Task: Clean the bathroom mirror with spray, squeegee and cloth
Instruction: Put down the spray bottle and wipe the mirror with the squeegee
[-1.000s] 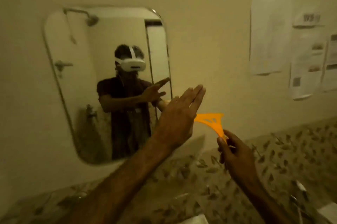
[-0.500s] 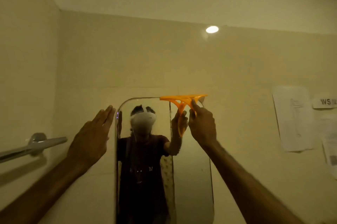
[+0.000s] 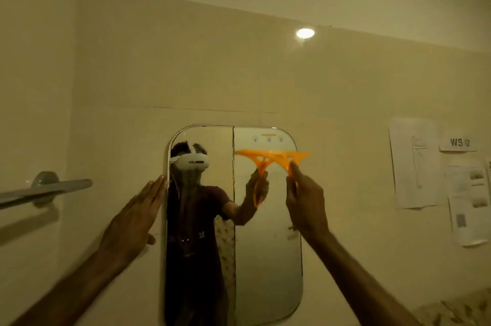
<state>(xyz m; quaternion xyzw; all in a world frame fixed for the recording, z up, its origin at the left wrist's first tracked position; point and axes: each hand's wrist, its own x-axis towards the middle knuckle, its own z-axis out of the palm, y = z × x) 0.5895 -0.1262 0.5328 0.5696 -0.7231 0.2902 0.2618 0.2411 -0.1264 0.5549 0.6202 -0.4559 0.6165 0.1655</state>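
— Where is our squeegee?

— We hold the orange squeegee [image 3: 273,157] up high, near the top of the mirror [image 3: 265,259], on its right half. The long blade lies flat, side to side. Its right end sticks out a little past the mirror's right edge.

— What does our right hand do?

— Our right hand [image 3: 305,198] has its fingers curled round the handle, just under the blade.

— Does the blade touch the glass?

— It meets its own picture in the glass, so it looks like it touches. We cannot be sure.

— And our left hand?

— Our left hand [image 3: 132,219] is flat. The fingers are straight and close together, and they hold nothing. The hand is up against the wall [image 3: 186,73], just beside the mirror's left edge. The fingertips reach that edge.

— What do we see in the mirror?

— We see ourselves, with a white headset [image 3: 191,162] and a dark shirt.

— What else is near us?

— A grey bar [image 3: 47,190] sticks out of the wall on the left. Papers [image 3: 414,163] hang on the wall to the right, well apart from the mirror. A small sign [image 3: 459,143] beside them says "WS 12". A round light [image 3: 305,33] shines up high.
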